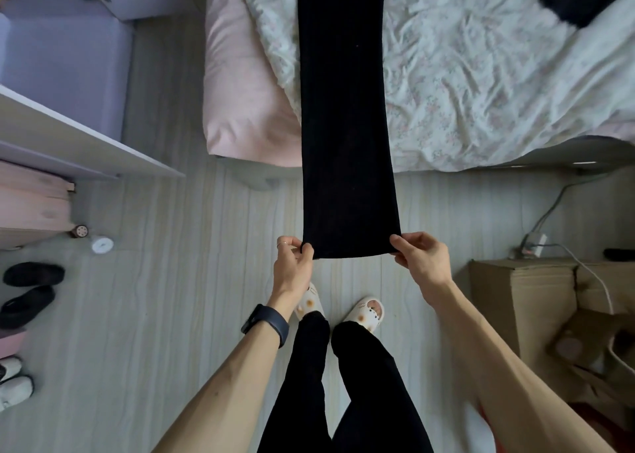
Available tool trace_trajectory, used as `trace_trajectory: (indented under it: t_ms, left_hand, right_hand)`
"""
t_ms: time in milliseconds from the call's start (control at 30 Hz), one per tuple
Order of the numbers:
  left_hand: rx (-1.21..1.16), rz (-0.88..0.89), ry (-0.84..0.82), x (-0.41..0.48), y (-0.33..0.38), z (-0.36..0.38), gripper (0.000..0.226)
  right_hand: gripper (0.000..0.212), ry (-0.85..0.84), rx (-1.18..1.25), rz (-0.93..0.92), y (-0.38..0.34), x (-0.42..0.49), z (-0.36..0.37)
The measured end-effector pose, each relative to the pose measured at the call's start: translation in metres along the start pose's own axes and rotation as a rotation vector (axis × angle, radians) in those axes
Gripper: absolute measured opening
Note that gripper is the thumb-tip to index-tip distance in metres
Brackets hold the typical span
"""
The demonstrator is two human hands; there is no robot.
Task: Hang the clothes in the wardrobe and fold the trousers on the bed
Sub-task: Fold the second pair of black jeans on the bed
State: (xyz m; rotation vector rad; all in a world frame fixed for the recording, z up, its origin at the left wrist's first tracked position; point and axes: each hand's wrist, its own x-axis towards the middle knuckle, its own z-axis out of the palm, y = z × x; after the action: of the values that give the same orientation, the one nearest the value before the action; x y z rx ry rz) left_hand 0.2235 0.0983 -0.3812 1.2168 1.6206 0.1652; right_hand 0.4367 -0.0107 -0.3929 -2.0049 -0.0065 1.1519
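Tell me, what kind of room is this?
Probably a bedroom. There's a bed with a flowery sheet, an open lilac wardrobe beside it, and black trousers stretched out over the bed.

Black trousers stretched flat from bed.
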Motion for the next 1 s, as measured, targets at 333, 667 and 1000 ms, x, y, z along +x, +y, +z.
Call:
trace_trajectory:
  t_ms: [333, 667, 1000]
  left_hand:
    - [-0.078, 0.268, -0.077, -0.076, 0.105, -0.068, 0.027]
    - [0.068, 0.247, -0.078, -0.132, 0.077, -0.092, 0.025]
    - [0.301, 0.411, -0.061, -0.188, 0.037, -0.083, 0.032]
  right_hand:
    - [0.01, 0.044, 0.06, -0.301, -0.116, -0.111, -0.027]
    - [0.015, -0.014, -0.154, -0.153, -0.083, -0.15, -0.031]
    - [0.01, -0.115, -0.044, -0.257, -0.022, -0.176, -0.071]
